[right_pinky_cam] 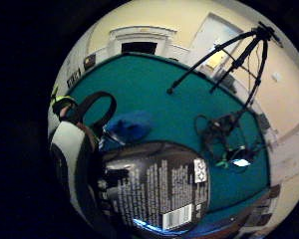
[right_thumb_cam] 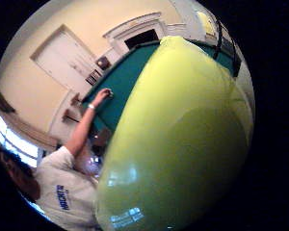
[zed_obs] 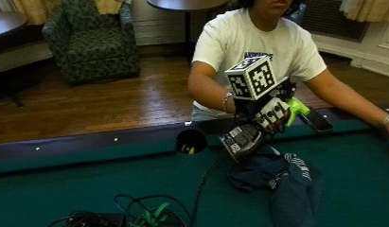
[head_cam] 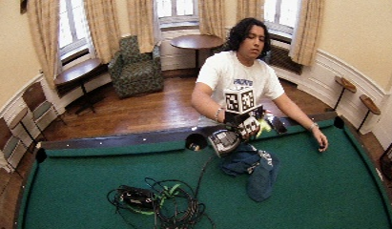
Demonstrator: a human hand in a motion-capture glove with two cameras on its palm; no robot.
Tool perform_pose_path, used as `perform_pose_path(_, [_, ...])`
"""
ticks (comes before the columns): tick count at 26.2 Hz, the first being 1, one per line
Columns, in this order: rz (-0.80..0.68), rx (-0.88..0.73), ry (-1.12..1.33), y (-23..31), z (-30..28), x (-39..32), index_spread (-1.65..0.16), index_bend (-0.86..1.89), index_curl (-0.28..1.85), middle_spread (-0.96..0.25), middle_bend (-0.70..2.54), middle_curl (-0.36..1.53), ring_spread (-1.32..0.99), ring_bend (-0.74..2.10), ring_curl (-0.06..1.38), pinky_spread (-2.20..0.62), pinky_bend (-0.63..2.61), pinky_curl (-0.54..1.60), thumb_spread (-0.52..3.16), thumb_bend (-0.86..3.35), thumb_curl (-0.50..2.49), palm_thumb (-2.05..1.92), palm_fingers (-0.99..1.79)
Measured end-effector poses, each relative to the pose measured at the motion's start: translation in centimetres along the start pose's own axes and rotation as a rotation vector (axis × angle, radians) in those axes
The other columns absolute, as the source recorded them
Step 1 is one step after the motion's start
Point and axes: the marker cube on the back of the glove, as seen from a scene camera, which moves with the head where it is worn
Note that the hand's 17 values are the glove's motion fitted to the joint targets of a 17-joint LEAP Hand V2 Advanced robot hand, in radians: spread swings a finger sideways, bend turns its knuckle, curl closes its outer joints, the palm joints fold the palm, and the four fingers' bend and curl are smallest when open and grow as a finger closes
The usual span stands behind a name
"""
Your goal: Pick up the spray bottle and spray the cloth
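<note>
Holding the spray bottle (zed_obs: 244, 139) up off the desk (zed_obs: 87, 179), the right hand (zed_obs: 269, 111) in its black glove has its fingers curled round the bottle's neck. The bottle is tipped over, with its dark round bottom facing out and down. Its green trigger (zed_obs: 296, 108) pokes out beside the hand. From the little finger side you can see the bottle's black label with white writing and a bar code, very close to the palm. From the thumb side, a big yellow-green part of the bottle fills most of what you see.

Just under the hand, a dark blue cloth (zed_obs: 282, 177) lies bunched up on the green desk. The bottle is above it and I cannot tell if they touch. The cloth has some white stripes on one fold.

The other hand (head_cam: 320, 141) is bare. It rests flat on the desk, far off to the side of the gloved one, with a band on the wrist.

Farther from the hand, across the desk from the person, a heap of black and green wires (head_cam: 160, 200) lies on the green top. A black wire runs from there toward the desk's edge near the hand.
</note>
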Motion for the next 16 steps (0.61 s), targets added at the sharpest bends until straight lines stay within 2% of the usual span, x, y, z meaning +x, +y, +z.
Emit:
perform_pose_path(6, [0.085,0.051,-0.248,-0.3,0.8,-0.7,-0.29,0.41,0.63,-0.2,0.72,0.59,-0.21,0.78,0.51,-0.3,0.47,0.43,0.33,-0.03,0.85,0.9,1.37])
perform_pose_path(16, [0.144,0.03,-0.69,-0.7,2.6,-2.9,-0.29,0.4,0.63,-0.2,0.72,0.58,-0.21,0.79,0.51,-0.3,0.46,0.43,0.33,-0.03,0.86,0.9,1.37])
